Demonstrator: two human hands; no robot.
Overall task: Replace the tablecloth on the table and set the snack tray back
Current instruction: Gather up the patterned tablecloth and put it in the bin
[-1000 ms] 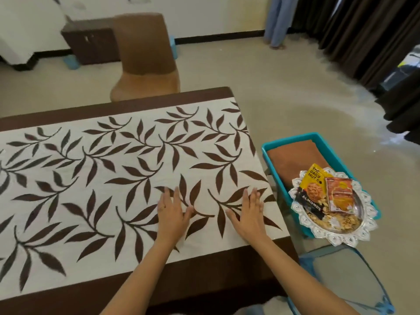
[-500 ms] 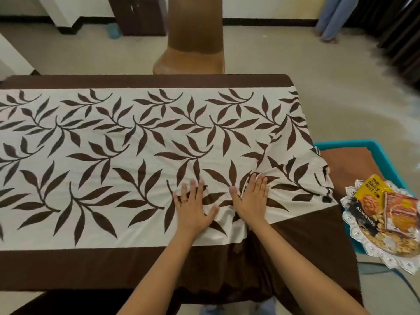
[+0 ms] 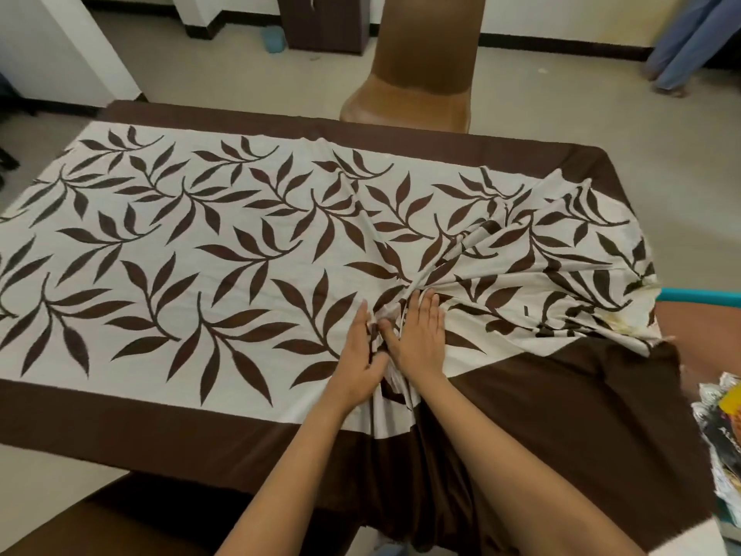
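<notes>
Single head-worn view, high and close, angled down across the tablecloth (image 3: 200, 250); chair (image 3: 417, 74) beyond

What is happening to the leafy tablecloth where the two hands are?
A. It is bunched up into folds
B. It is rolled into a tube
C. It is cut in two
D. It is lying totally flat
A. The tablecloth is gathered into creases that fan out from where the left hand and the right hand squeeze it together, while its left part lies smooth.
</notes>
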